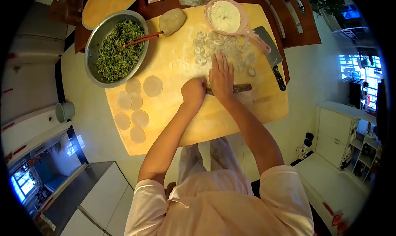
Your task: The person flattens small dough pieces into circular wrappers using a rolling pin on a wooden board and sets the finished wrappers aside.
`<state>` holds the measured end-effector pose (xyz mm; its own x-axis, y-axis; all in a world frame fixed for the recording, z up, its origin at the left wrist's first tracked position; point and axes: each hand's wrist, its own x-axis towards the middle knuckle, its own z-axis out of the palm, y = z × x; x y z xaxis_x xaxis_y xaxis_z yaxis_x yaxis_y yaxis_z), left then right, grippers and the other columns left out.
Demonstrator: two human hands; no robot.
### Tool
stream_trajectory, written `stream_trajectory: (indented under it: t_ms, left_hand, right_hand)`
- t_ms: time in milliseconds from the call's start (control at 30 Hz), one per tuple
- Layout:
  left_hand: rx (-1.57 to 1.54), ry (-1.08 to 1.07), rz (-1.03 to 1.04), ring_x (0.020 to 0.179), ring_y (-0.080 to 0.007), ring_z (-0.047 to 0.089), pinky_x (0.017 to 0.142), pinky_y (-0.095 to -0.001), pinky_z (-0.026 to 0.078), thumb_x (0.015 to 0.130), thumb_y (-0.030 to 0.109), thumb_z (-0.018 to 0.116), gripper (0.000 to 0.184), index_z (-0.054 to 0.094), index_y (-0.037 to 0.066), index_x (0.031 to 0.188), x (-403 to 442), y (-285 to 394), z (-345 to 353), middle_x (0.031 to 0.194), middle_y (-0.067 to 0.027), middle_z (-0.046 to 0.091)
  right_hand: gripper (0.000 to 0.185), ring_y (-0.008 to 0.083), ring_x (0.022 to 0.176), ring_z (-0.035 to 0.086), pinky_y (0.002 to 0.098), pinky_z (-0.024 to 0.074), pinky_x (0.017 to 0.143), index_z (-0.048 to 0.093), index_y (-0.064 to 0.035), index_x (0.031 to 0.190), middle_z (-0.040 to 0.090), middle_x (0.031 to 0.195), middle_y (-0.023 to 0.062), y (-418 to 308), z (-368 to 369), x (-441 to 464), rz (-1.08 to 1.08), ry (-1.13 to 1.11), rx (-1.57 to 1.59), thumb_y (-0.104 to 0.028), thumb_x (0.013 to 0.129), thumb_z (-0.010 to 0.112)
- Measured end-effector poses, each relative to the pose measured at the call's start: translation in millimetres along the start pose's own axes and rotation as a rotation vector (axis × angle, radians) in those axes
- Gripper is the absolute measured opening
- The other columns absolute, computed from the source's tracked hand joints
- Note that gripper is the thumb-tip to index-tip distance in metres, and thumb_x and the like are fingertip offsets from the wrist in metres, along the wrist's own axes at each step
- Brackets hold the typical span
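Note:
Across the middle of the floured wooden board [165, 104] lies a dark rolling pin [242, 87]. My right hand [222, 78] rests flat over it, fingers stretched forward towards small floured dough pieces [199, 51]. Beside it my left hand [193, 91] is curled closed at the pin's left end; what its fingers hold is hidden. Several thin round wrappers [153, 86] lie at the board's left, some overlapping. A lump of dough [172, 21] sits near the back edge.
A metal bowl of chopped green filling [89, 58] with red chopsticks [142, 39] stands at the left. A pink bowl of flour [223, 16] is at the back. A cleaver [269, 48] lies at the right edge. Wooden chairs [303, 25] stand behind.

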<state>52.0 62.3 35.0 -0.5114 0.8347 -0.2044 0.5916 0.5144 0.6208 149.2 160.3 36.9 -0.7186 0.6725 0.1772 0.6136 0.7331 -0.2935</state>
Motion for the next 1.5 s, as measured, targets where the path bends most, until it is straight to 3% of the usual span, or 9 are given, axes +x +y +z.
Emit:
stream_trajectory:
  t_ms: [100,233,467,600,700,1033,1267,1400,1500]
  left_hand:
    - [0.008,-0.015,-0.027,0.071,-0.0310,0.064,0.062,-0.0414,0.050,0.078,0.012,0.062,0.009,0.069,0.008,0.083,6,2,-9,0.076,-0.0136,0.067]
    - [-0.911,0.006,-0.383,0.065,-0.0193,0.062,0.062,-0.0307,0.048,0.078,0.008,0.070,0.007,0.065,0.005,0.083,-3,-57,29,0.071,-0.0080,0.065]
    - [0.072,0.032,0.019,0.068,-0.0281,0.063,0.064,-0.0361,0.049,0.078,0.011,0.065,0.004,0.066,0.008,0.080,5,9,-6,0.072,-0.0114,0.066]
    - [-0.132,0.023,-0.095,0.068,-0.0314,0.062,0.061,-0.0407,0.048,0.077,0.012,0.061,0.006,0.067,0.009,0.076,6,2,-16,0.072,-0.0139,0.065]
    - [-0.845,0.044,-0.394,0.066,-0.0276,0.062,0.063,-0.0380,0.049,0.076,0.013,0.068,0.006,0.066,0.008,0.080,-3,-51,24,0.072,-0.0120,0.065]
    - [0.057,0.063,-0.116,0.063,-0.0262,0.062,0.061,-0.0368,0.049,0.077,0.016,0.069,0.010,0.068,0.008,0.083,-5,1,5,0.073,-0.0111,0.066]
    - [-0.850,0.014,-0.480,0.066,-0.0154,0.061,0.063,-0.0303,0.049,0.080,0.007,0.070,0.006,0.065,0.004,0.080,-32,-43,24,0.072,-0.0058,0.066]
    - [-0.066,0.114,-0.144,0.068,-0.0297,0.064,0.062,-0.0382,0.049,0.079,0.015,0.068,0.009,0.066,0.007,0.082,-19,1,0,0.074,-0.0130,0.067]
    - [-0.055,0.081,-0.192,0.075,-0.0365,0.063,0.066,-0.0428,0.049,0.076,0.016,0.066,0.008,0.067,0.009,0.081,-12,4,-3,0.078,-0.0161,0.066]
  right_hand:
    - [0.047,0.0322,0.137,0.037,0.0527,0.0315,0.106,0.050,-0.0013,0.132,0.038,0.149,0.0170,-3,-13,-42,-0.023,-0.036,-0.012,-0.013,0.087,0.056]
    - [0.044,0.0323,0.137,0.036,0.0531,0.0306,0.107,0.052,-0.0010,0.130,0.038,0.149,0.0174,-6,-23,-85,-0.076,-0.092,-0.067,-0.014,0.088,0.056]
    - [0.044,0.0326,0.136,0.037,0.0508,0.0315,0.107,0.049,-0.0006,0.132,0.040,0.146,0.0176,-2,9,25,-0.049,0.052,-0.042,-0.013,0.089,0.054]
    - [0.046,0.0323,0.136,0.037,0.0507,0.0306,0.108,0.047,-0.0005,0.134,0.040,0.146,0.0162,-7,-8,-39,-0.032,-0.032,0.003,-0.012,0.090,0.053]
    - [0.047,0.0321,0.137,0.037,0.0511,0.0300,0.108,0.048,-0.0005,0.133,0.039,0.148,0.0169,-10,-25,-88,-0.077,-0.110,-0.010,-0.012,0.089,0.054]
    - [0.045,0.0321,0.138,0.035,0.0517,0.0292,0.108,0.051,-0.0005,0.131,0.037,0.150,0.0174,-12,-12,-18,-0.042,-0.010,0.114,-0.009,0.087,0.055]
    - [0.043,0.0316,0.139,0.036,0.0508,0.0284,0.109,0.053,-0.0004,0.130,0.040,0.148,0.0175,-14,-20,-84,-0.067,-0.116,0.021,-0.009,0.088,0.055]
    - [0.043,0.0317,0.136,0.038,0.0496,0.0300,0.109,0.052,-0.0003,0.130,0.041,0.147,0.0176,-9,6,8,-0.081,-0.004,0.002,-0.009,0.088,0.054]
    - [0.042,0.0332,0.134,0.040,0.0490,0.0312,0.108,0.052,0.0000,0.129,0.042,0.145,0.0183,-15,5,8,-0.033,0.021,0.058,-0.009,0.088,0.054]
